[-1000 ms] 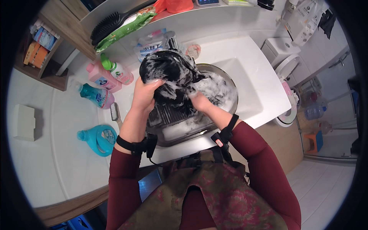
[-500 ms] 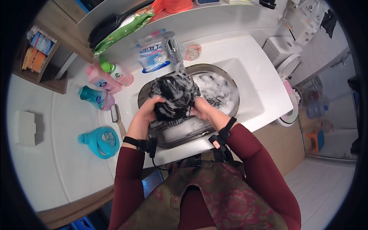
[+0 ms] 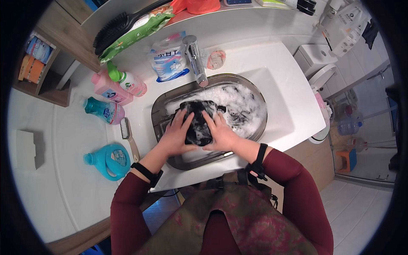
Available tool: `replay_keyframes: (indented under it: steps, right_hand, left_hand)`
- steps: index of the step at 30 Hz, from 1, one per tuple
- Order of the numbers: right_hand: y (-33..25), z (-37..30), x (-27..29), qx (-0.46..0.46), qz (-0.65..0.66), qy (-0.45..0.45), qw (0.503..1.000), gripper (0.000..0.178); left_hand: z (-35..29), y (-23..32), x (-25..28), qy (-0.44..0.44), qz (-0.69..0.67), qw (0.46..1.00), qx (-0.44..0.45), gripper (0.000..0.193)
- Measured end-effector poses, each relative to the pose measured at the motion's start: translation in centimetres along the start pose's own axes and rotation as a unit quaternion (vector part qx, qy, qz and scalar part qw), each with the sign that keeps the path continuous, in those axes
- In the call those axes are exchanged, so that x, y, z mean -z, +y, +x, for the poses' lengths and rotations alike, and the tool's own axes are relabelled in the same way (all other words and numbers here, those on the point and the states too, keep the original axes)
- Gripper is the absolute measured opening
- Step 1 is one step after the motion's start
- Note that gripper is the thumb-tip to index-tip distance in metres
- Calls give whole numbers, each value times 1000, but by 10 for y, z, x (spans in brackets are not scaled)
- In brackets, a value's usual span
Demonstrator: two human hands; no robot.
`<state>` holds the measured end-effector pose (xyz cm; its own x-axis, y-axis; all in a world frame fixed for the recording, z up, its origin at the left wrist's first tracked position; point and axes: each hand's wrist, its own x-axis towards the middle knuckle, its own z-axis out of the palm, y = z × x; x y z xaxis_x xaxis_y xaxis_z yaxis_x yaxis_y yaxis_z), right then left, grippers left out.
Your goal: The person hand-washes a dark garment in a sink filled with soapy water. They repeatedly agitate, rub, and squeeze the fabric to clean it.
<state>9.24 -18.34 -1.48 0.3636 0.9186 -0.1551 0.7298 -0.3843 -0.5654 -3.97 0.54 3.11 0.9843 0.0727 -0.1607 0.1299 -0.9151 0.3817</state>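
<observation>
A soapy black cloth (image 3: 198, 123) lies bunched in a grey, see-through basin (image 3: 262, 100) that stands in the white sink (image 3: 280, 106). My left hand (image 3: 175, 135) presses on its left side with fingers spread. On the right side, my right hand (image 3: 220, 135) rests in the same way, its fingers apart and pointing away from me. Thick white suds (image 3: 248, 102) float in the basin, and more dark cloth shows through them. The chrome faucet (image 3: 196, 61) reaches over the basin's far rim. What kind of garment the black cloth is, I cannot tell.
Left of the sink stand a pink bottle (image 3: 111, 90), a green-topped bottle (image 3: 131, 83), a teal-capped bottle (image 3: 104, 111), a blue jug (image 3: 111, 161) and a scrub brush (image 3: 131, 140). A detergent bag (image 3: 168, 59) and a soap piece (image 3: 216, 60) flank the faucet.
The black cloth has gone from being held up under the faucet to lying lower in the basin. Both hands have moved down and toward me, from gripping its sides to spread on top.
</observation>
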Motion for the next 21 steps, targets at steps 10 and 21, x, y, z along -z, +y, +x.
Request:
replay_keyframes:
  steps: [10,21]
  right_hand:
    - [41,11,-44,-11,-3,37,999,131]
    - [121,64,-38,35,306,78,948,129]
  left_hand:
    - [62,-3,-30,0,-24,1000,3,87]
    - [150,-41,-36,-105,-97,989,43,107]
